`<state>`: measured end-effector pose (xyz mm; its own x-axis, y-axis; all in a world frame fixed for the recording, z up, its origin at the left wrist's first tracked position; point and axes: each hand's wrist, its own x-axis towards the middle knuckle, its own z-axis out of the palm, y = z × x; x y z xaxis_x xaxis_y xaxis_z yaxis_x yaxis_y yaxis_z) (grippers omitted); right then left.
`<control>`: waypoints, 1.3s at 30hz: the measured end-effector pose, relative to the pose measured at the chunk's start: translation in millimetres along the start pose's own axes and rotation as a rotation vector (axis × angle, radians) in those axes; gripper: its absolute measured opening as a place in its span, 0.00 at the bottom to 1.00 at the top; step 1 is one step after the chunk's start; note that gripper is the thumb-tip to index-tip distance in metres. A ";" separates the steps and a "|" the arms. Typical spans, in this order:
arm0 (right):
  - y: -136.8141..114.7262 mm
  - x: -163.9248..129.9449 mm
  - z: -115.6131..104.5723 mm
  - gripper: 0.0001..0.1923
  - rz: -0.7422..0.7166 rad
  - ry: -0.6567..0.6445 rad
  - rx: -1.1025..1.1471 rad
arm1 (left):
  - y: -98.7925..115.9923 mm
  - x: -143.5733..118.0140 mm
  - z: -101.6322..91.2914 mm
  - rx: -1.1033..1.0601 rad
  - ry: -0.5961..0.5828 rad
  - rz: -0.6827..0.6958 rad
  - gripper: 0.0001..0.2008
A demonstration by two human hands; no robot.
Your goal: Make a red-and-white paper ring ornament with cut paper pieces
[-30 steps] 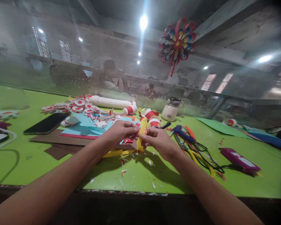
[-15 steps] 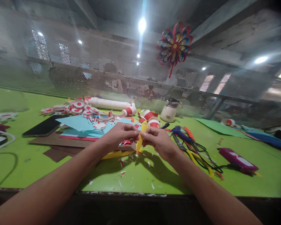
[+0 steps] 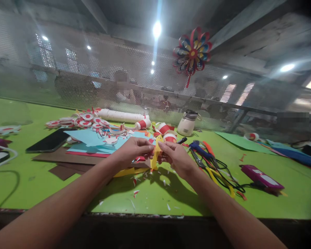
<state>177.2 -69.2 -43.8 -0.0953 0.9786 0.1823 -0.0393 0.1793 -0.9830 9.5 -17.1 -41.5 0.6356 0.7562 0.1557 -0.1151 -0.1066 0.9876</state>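
Between my two hands, above the table, is a small yellow paper cutout [image 3: 154, 160] with an upright strip shape and little marks near its top. My left hand [image 3: 136, 150] pinches at its left side, where a bit of red shows at the fingertips. My right hand [image 3: 177, 155] has thumb and fingers closed on its upper right part. Fingers hide much of the cutout. Just behind stands a red and white paper cup [image 3: 169, 138]. Below the hands, small paper scraps [image 3: 136, 193] are scattered on the green table [image 3: 114, 199].
Light blue paper sheets [image 3: 90, 140] and brown card [image 3: 64, 169] lie at left beside a phone [image 3: 48, 140]. Several red-and-white paper discs [image 3: 86, 116] are piled behind. At right are pliers [image 3: 200, 148], a purple device [image 3: 261, 178] and black cable; a jug [image 3: 188, 123] stands at the back.
My right thumb and fingers have shifted up the yellow cutout, covering more of its top. My left hand stays nearly where it was. The view has moved slightly.
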 end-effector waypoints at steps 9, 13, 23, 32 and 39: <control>4.9 1.1 -0.1 0.12 -0.014 -0.001 0.048 | -12.0 7.5 -7.6 -0.140 0.070 -0.019 0.11; 6.2 1.0 0.7 0.14 -0.006 -0.024 0.029 | -9.4 7.7 -7.2 -0.146 0.087 -0.001 0.10; 11.7 0.5 6.2 0.17 0.024 -0.020 -0.024 | -8.5 9.4 -8.7 -0.174 0.129 -0.003 0.10; 15.3 4.8 -1.5 0.12 -0.073 0.091 0.006 | -5.2 6.5 -4.6 -0.172 0.072 -0.069 0.12; 15.6 4.9 -2.4 0.12 -0.057 0.121 0.010 | -2.6 8.4 -12.1 -0.193 0.200 -0.076 0.15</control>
<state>178.5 -61.3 -58.4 0.0280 0.9719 0.2337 -0.0513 0.2349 -0.9707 5.9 -2.7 -43.0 0.4869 0.8717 0.0554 -0.2279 0.0655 0.9715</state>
